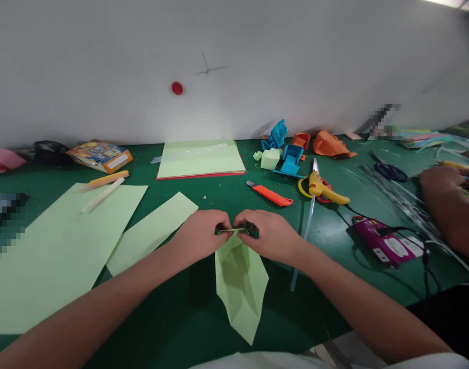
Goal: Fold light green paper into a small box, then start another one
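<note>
A creased sheet of pale green paper point(242, 287) hangs toward me, its far edge pinched between both hands. My left hand point(203, 233) is closed, with thumb and fingertip on that edge. Right beside it, my right hand point(270, 236) pinches the same edge, the two thumbs nearly meeting. A pale green paper strip point(153, 233) lies by my left wrist, partly under the forearm. Beyond my right hand are an orange box cutter point(271, 195) and a yellow hot glue gun point(326, 190) with a clear glue stick point(309, 220).
A large green sheet point(57, 256) covers the left, with a yellow cutter point(107, 179) on it. Stacked green paper point(199, 159), folded blue paper point(290, 159) and orange paper point(330, 143) lie by the wall. At right are a purple power adapter point(386, 241), cables and another person's hand point(445, 189).
</note>
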The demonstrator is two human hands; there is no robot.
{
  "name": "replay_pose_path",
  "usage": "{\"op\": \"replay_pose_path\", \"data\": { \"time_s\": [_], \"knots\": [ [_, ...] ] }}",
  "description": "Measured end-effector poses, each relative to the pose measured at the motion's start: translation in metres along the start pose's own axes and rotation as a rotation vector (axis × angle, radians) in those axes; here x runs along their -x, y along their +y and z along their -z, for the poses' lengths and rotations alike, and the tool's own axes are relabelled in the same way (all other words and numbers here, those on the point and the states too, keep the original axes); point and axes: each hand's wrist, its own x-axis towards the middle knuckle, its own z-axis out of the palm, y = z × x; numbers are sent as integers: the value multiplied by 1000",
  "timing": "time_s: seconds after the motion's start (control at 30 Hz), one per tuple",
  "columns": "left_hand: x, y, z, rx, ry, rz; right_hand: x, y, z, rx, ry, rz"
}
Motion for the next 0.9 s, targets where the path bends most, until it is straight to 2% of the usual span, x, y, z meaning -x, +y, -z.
{"op": "replay_pose_path", "data": {
  "time_s": [0.13,0.53,0.9],
  "knots": [
    [-1,2,-1,-35,-9,-8,-3,-1,-2,42,-44,-40],
    [-2,5,0,-167,-34,13,-17,-15,-6,396,-138,-57],
    [1,17,11,-476,-204,143,-32,-31,1,512,-268,-19]
  ]
}}
